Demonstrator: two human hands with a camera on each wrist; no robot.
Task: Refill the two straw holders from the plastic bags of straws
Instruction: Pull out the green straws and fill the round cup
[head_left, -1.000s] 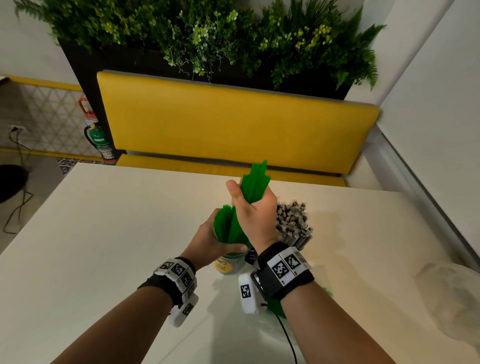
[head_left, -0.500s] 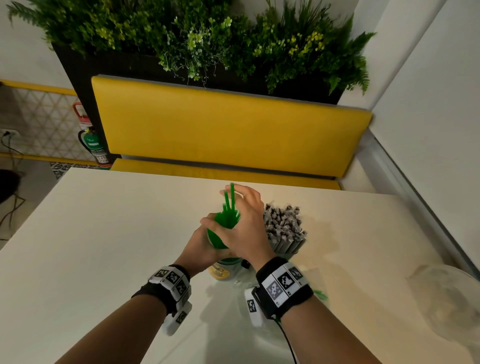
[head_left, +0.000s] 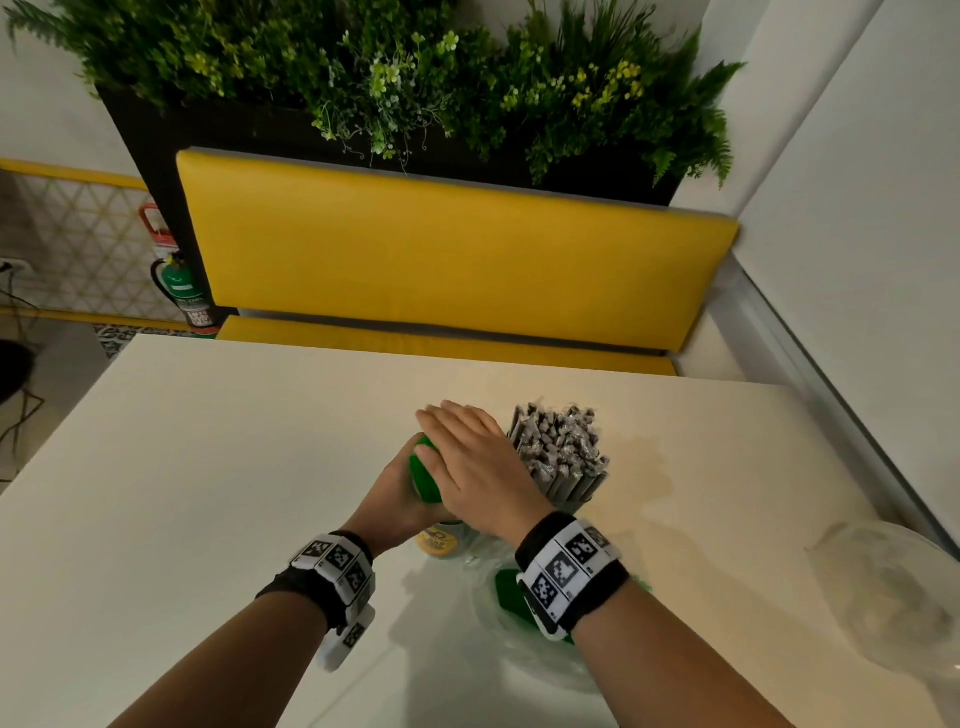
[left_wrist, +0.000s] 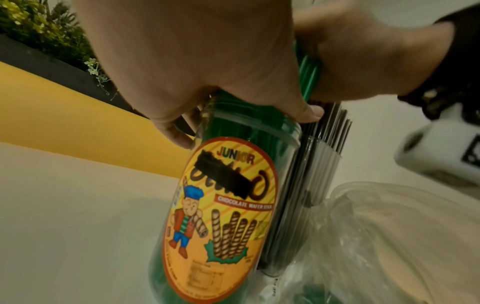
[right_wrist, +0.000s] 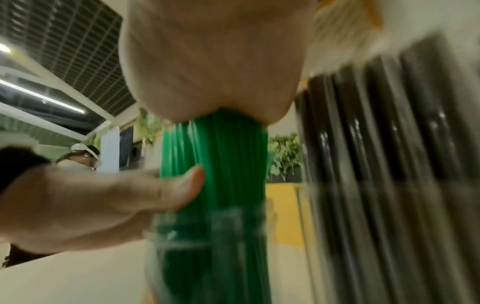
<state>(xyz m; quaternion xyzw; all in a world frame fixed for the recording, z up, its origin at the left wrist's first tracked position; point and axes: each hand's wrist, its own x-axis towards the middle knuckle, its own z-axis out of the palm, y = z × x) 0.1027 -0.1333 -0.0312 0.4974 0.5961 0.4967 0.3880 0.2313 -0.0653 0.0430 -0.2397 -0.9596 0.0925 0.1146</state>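
White tabletop (head_left: 218, 467) | left hand (head_left: 395, 499) curls round green straws (left_wrist: 309, 67) above wafer-stick jar (left_wrist: 228, 205) | right hand (head_left: 478, 467), fingers straight and together, presses their tops | risk: pressing off-centre could tip jar into black-straw holder (head_left: 563, 457), just beside those fingers.

Clear glossy plastic jar (left_wrist: 280, 144) with a paper-like label, smooth green plastic straws (right_wrist: 228, 156), matt table (head_left: 208, 467).

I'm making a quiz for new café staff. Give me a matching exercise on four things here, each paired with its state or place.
1. right hand
2. left hand
3. green straws
4. grey wrapped straws

a. in the holder on the right
b. grips the labelled jar
c. lies flat on the straw tops
d. stand in the labelled jar

Pairs: 1-c, 2-b, 3-d, 4-a
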